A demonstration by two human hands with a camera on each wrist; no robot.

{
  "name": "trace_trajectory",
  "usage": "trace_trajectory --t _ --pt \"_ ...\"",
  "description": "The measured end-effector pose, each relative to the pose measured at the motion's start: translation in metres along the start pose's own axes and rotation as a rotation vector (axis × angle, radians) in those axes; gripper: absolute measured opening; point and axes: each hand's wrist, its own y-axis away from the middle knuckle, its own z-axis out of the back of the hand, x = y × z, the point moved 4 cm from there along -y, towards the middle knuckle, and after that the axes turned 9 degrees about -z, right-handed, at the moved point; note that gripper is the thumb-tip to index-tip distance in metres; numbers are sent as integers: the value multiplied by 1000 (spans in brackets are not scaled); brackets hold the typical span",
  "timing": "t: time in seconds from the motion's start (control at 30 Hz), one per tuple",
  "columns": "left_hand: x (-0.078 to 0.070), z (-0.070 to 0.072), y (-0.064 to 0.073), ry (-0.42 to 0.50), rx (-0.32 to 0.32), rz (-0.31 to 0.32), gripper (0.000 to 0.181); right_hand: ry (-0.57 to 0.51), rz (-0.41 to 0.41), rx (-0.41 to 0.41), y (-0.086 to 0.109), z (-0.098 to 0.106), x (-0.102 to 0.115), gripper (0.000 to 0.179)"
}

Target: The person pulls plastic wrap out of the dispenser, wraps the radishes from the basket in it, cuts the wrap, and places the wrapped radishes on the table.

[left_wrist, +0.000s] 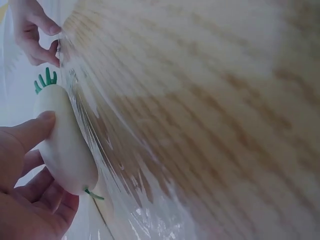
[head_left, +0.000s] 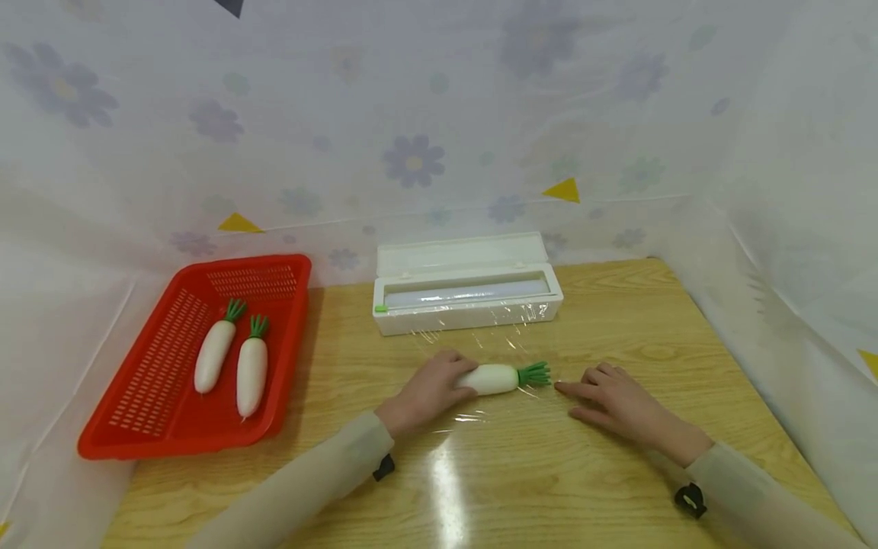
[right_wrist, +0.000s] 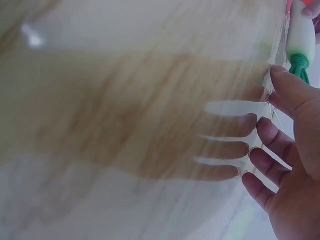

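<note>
My left hand (head_left: 432,387) grips the blunt end of a white radish (head_left: 495,379) with green leaves, thumb on one side and fingers on the other. It lies on the table with its leaves pointing right. Clear cling film (head_left: 469,418) stretches from the roll in the white box (head_left: 466,314) to the radish, glossy and creased. Just right of the leaves is my right hand (head_left: 620,404), its fingers spread and the thumb and forefinger apart. In the right wrist view, the fingertips (right_wrist: 257,187) touch down at the wrinkled film edge.
A red basket (head_left: 291,366) at the left has two more white radishes (head_left: 251,377) in it. The film box stands at the back of the wooden table (head_left: 549,488) with its lid (head_left: 463,254) raised. Flowered white sheeting (head_left: 411,114) encloses the table.
</note>
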Motion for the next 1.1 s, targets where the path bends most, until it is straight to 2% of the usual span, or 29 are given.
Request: trace_trajectory --t 0.27,0.5,0.63,0.73,0.83,0.93,1.07,1.1 --pt "2 -6 0 25 12 -3 49 17 -5 4 -1 1 0 43" --pt "5 -8 -1 39 -6 0 49 13 -90 47 -3 3 1 52" --pt "5 -8 2 34 -24 13 52 -19 -96 54 -3 4 1 43" --pt "5 -5 8 19 -79 27 53 -7 -21 31 -4 4 4 33" --pt "3 1 20 -9 -173 17 43 40 106 3 -6 5 11 25" --pt "1 8 36 -61 -227 -58 25 122 224 -15 -7 8 20 23" --pt "3 8 58 -159 -169 -172 9 228 304 -8 -6 12 30 21" --pt "5 8 63 -177 -145 -183 8 255 309 -1 -5 13 33 20"
